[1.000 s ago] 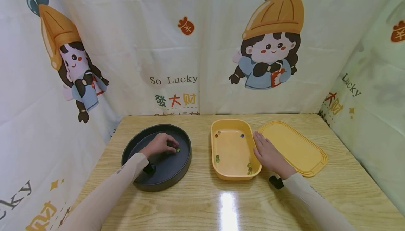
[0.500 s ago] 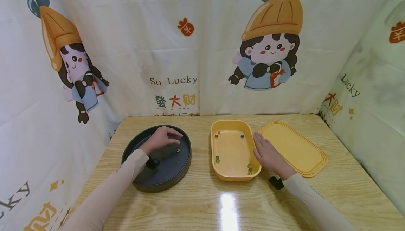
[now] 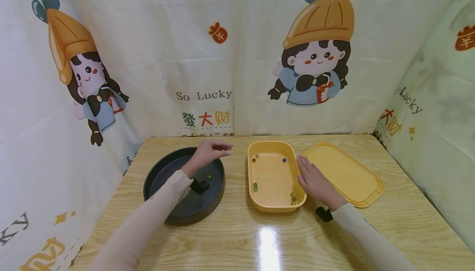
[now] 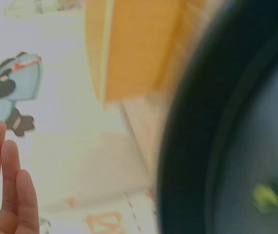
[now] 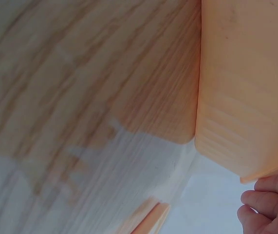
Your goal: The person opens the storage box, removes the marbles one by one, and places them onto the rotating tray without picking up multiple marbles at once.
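My left hand [image 3: 210, 152] hovers at the right rim of the round black pan [image 3: 184, 220], thumb and fingertips pointing toward the yellow bin [image 3: 274, 209]. Its fingers look fairly straight in the left wrist view; I cannot tell whether a small marble sits between thumb and fingertips. A yellow-green marble [image 3: 209, 176] lies on the pan's floor. My right hand [image 3: 314, 180] rests with straight fingers against the bin's right side. Inside the bin are a blue marble [image 3: 284, 160], an orange marble [image 3: 254, 160], green marbles [image 3: 255, 188] and yellow-green marbles [image 3: 293, 199].
A flat yellow lid [image 3: 346, 172] lies on the wooden table [image 3: 237, 238] to the right of the bin, behind my right hand. A printed curtain [image 3: 252, 56] hangs along the table's back edge and sides.
My left hand has lifted from beside the yellow-green marble and moved right, out to the pan's rim. That marble stays in place. My right hand has not moved.
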`<action>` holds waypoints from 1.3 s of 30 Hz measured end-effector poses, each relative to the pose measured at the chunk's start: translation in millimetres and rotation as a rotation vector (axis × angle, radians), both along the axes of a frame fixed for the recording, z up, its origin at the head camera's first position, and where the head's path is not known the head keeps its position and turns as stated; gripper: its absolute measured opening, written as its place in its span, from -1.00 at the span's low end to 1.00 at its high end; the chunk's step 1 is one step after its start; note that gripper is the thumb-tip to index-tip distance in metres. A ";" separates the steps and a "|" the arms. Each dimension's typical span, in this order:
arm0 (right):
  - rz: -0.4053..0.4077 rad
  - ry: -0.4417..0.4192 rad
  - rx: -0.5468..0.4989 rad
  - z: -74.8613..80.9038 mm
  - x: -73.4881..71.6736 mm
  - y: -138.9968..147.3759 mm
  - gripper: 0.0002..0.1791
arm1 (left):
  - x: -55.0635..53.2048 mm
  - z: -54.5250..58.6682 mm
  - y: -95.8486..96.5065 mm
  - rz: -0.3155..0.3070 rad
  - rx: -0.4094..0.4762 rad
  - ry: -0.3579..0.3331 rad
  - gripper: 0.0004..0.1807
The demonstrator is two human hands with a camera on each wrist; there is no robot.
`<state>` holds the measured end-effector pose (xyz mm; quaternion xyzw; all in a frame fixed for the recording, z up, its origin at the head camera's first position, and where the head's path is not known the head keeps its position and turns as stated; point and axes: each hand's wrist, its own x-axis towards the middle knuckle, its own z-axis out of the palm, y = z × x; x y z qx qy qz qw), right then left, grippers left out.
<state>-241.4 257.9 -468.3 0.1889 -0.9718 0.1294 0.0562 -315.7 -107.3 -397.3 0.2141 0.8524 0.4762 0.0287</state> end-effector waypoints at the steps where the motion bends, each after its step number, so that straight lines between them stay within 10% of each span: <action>1: 0.000 0.002 -0.002 0.0 0.1 0.1 -0.37 | -1.1 1.5 6.4 0.000 0.019 -0.005 -0.67; 14: -0.004 0.008 -0.002 1.7 1.2 2.8 -0.37 | -21.3 8.8 93.7 -0.071 0.087 0.004 -0.71; 39: -0.007 0.022 -0.008 -3.2 -1.3 0.8 -0.36 | -47.6 -42.5 186.9 -0.103 0.033 0.044 -0.73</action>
